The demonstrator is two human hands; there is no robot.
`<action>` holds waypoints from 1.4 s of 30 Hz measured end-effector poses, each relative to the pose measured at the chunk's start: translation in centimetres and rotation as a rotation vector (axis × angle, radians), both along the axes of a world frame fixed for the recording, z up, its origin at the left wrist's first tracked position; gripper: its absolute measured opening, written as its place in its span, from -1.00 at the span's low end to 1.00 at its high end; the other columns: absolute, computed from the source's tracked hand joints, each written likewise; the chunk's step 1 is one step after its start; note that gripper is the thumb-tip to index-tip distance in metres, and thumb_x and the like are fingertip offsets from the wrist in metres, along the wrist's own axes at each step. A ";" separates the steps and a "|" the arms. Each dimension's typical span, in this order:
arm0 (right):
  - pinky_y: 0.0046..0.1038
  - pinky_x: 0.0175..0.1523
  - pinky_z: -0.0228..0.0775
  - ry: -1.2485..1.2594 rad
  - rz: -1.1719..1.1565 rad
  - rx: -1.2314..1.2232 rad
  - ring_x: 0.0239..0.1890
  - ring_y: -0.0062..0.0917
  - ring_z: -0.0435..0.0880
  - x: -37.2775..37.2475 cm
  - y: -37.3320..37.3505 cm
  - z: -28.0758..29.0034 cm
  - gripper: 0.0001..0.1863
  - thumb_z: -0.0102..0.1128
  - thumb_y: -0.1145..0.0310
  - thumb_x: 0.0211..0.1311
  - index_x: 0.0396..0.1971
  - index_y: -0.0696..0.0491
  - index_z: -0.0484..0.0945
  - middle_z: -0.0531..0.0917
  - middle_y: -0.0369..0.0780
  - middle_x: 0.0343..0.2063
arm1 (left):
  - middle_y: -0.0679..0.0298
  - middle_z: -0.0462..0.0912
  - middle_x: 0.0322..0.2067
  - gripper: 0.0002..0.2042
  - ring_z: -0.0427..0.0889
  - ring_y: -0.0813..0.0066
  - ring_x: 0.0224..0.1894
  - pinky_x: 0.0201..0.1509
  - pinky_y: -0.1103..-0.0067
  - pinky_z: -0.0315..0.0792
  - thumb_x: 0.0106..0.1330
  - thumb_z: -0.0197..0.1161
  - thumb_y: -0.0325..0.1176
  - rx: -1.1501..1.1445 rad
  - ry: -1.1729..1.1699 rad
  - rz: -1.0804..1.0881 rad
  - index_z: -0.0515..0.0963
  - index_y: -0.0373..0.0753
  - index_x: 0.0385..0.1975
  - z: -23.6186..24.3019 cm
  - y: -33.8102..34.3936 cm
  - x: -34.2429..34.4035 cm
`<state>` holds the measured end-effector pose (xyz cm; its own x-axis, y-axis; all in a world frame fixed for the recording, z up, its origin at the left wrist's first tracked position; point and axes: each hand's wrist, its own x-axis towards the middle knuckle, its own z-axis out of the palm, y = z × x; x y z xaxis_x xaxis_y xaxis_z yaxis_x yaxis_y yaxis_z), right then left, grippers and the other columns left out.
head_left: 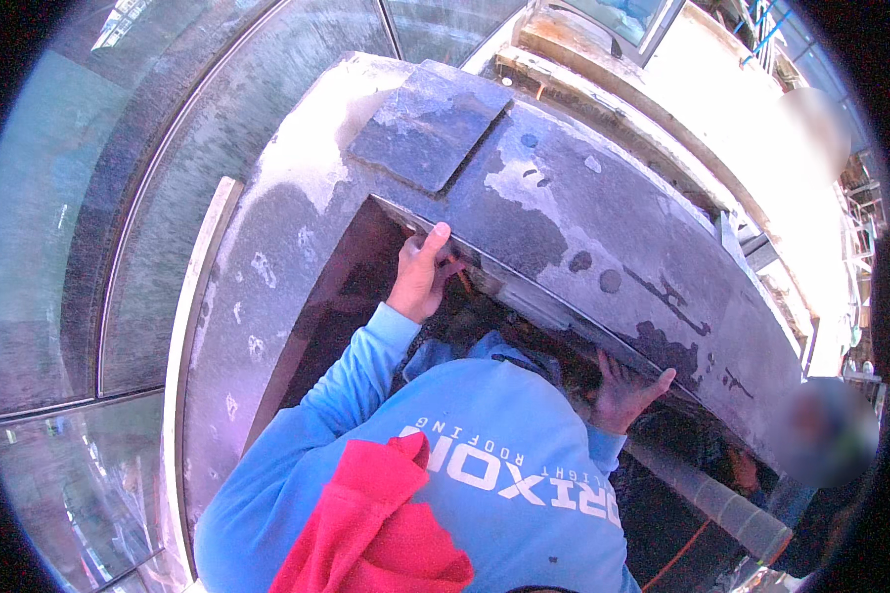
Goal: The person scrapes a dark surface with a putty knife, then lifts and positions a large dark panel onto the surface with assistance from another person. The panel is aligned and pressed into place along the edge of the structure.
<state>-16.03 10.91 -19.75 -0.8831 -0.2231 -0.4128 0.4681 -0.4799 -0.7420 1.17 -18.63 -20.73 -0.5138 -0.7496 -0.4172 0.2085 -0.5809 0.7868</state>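
A broad dark grey panel [603, 227], blotched with pale and wet-looking patches, stretches across in front of me. A square dark patch [430, 124] lies on its upper left part. Along the panel's near edge runs a dark opening [351, 267]. My left hand [420, 277] is closed round that edge near the opening's left corner, thumb on the edge and fingers partly hidden below. Further right, my right hand [621, 393] grips the same edge from beneath, thumb pointing right; its fingers are partly in shadow.
Curved glass panes [168, 247] with dark frames rise at the left. A red cloth [366, 519] hangs over my blue top. To the right lie a long grey tube or roll [712, 494] and an orange cord [677, 555]. Another person [826, 435] is at the far right.
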 end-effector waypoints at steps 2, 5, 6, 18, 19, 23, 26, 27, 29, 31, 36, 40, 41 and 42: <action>0.06 0.17 0.42 -0.009 -0.019 0.003 0.16 -0.18 0.50 0.1 -0.2 0.1 -0.25 -0.15 -0.37 0.31 0.26 -0.10 0.37 0.47 -0.20 0.22 | 0.24 0.55 -0.03 -0.48 0.56 0.36 0.00 0.04 0.37 0.50 0.35 0.22 0.06 -0.018 -0.018 0.004 0.42 -0.23 0.09 -0.5 -0.1 0.2; 0.15 0.28 0.23 0.005 -0.007 0.011 0.28 -0.12 0.32 0.1 -0.4 0.2 -0.12 -0.02 -0.44 0.18 0.33 -0.09 0.27 0.34 -0.15 0.29 | 0.25 0.55 -0.06 -0.49 0.57 0.38 -0.03 -0.01 0.38 0.52 0.34 0.22 0.06 -0.032 -0.019 0.027 0.43 -0.24 0.07 -1.1 -0.1 -0.1; 0.19 0.33 0.14 0.015 0.005 0.014 0.34 -0.09 0.23 0.0 -0.4 0.1 -0.04 0.05 -0.47 0.12 0.36 -0.08 0.22 0.27 -0.13 0.33 | 0.25 0.55 -0.07 -0.49 0.57 0.38 -0.04 -0.02 0.38 0.52 0.34 0.22 0.05 -0.031 -0.030 0.030 0.43 -0.24 0.06 -0.9 -0.1 -0.1; 0.20 0.28 0.23 0.039 0.009 -0.011 0.30 -0.11 0.30 0.2 -0.7 0.2 -0.19 -0.02 -0.39 0.21 0.29 -0.11 0.32 0.32 -0.17 0.30 | 0.23 0.60 -0.05 -0.52 0.58 0.29 -0.06 0.02 0.25 0.53 0.35 0.20 0.02 -0.066 -0.108 0.020 0.47 -0.21 0.09 -2.2 -0.8 0.0; 0.21 0.26 0.25 0.067 0.022 0.028 0.28 -0.12 0.33 0.4 -0.4 0.1 -0.23 -0.05 -0.36 0.24 0.28 -0.11 0.33 0.35 -0.17 0.28 | 0.24 0.59 -0.04 -0.54 0.58 0.28 -0.05 0.03 0.24 0.52 0.38 0.16 0.03 -0.096 -0.059 -0.010 0.46 -0.18 0.09 -0.5 0.1 -0.5; 0.15 0.16 0.41 -0.002 -0.061 -0.020 0.24 -0.13 0.39 -0.1 0.6 -2.4 -0.29 0.04 -0.30 0.27 0.25 -0.14 0.30 0.40 -0.20 0.22 | 0.12 0.53 0.10 -0.49 0.51 0.12 0.14 0.15 0.18 0.48 0.42 0.07 0.03 -0.065 -0.075 0.047 0.37 -0.21 0.20 -1.2 -0.2 -0.6; 0.06 0.21 0.38 -0.033 -0.099 -0.032 0.18 -0.20 0.47 -0.5 0.7 -1.9 -0.22 0.18 -0.29 0.19 0.23 -0.04 0.32 0.49 -0.15 0.13 | 0.07 0.41 0.22 -0.30 0.43 0.07 0.23 0.26 0.12 0.36 0.34 0.08 0.19 -0.094 -0.078 -0.006 0.26 -0.21 0.30 -2.1 -0.6 -0.2; 0.06 0.21 0.37 -0.037 -0.088 -0.041 0.18 -0.21 0.48 -0.6 0.8 -1.8 -0.21 0.19 -0.29 0.18 0.23 -0.02 0.32 0.49 -0.14 0.13 | 0.06 0.41 0.22 -0.29 0.41 0.06 0.24 0.27 0.12 0.35 0.34 0.09 0.20 -0.093 -0.066 -0.016 0.26 -0.21 0.31 -1.5 -0.1 -0.6; 0.08 0.22 0.36 -0.052 -0.067 -0.085 0.17 -0.22 0.49 -0.3 0.4 -1.5 -0.24 0.21 -0.25 0.21 0.20 0.03 0.34 0.50 -0.14 0.12 | 0.05 0.40 0.22 -0.28 0.39 0.05 0.26 0.29 0.11 0.33 0.33 0.10 0.21 -0.110 -0.052 -0.032 0.25 -0.21 0.31 -0.9 -0.3 -0.3; 0.08 0.21 0.36 -0.054 -0.087 -0.090 0.17 -0.22 0.49 -0.2 0.4 -1.7 -0.27 0.21 -0.21 0.23 0.19 0.04 0.35 0.51 -0.14 0.11 | 0.05 0.41 0.21 -0.27 0.38 0.04 0.27 0.31 0.10 0.32 0.33 0.10 0.22 -0.127 -0.042 -0.061 0.24 -0.22 0.32 -1.1 -0.7 -0.2; -0.07 0.14 0.42 -0.086 -0.061 -0.164 0.06 -0.39 0.57 -0.1 0.8 -1.5 -0.52 0.24 -0.06 0.29 0.06 -0.09 0.46 0.62 -0.27 -0.04 | 0.05 0.38 0.22 -0.27 0.39 0.06 0.26 0.33 0.09 0.32 0.34 0.08 0.22 -0.108 -0.079 -0.055 0.23 -0.23 0.32 -1.0 -1.1 0.3; 0.04 0.18 0.40 -0.051 -0.082 -0.111 0.16 -0.22 0.51 -0.3 0.9 -2.0 -0.36 0.23 -0.11 0.29 0.18 0.01 0.35 0.55 -0.14 0.08 | 0.05 0.37 0.23 -0.27 0.41 0.08 0.24 0.34 0.08 0.33 0.35 0.07 0.23 -0.132 -0.047 -0.061 0.23 -0.24 0.31 -0.7 -0.6 0.2; 0.04 0.17 0.41 -0.044 -0.088 -0.109 0.15 -0.22 0.51 -0.2 0.9 -1.9 -0.37 0.23 -0.10 0.29 0.18 0.00 0.35 0.54 -0.15 0.08 | 0.05 0.37 0.22 -0.27 0.42 0.08 0.24 0.34 0.08 0.33 0.35 0.07 0.24 -0.127 -0.056 -0.066 0.24 -0.24 0.31 -0.5 -0.5 0.0; 0.04 0.17 0.41 -0.063 -0.076 -0.109 0.15 -0.22 0.52 -0.5 0.9 -1.9 -0.37 0.24 -0.10 0.29 0.18 0.00 0.35 0.54 -0.15 0.08 | 0.05 0.37 0.22 -0.26 0.42 0.08 0.24 0.34 0.08 0.33 0.35 0.07 0.24 -0.122 -0.066 -0.071 0.24 -0.24 0.31 -0.2 -0.4 -0.1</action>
<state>-16.49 11.77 -21.65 -0.8723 -0.2027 -0.4449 0.4710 -0.5921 -0.6538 1.03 -19.06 -20.98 -0.5421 -0.7594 -0.3598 0.1158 -0.4916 0.8631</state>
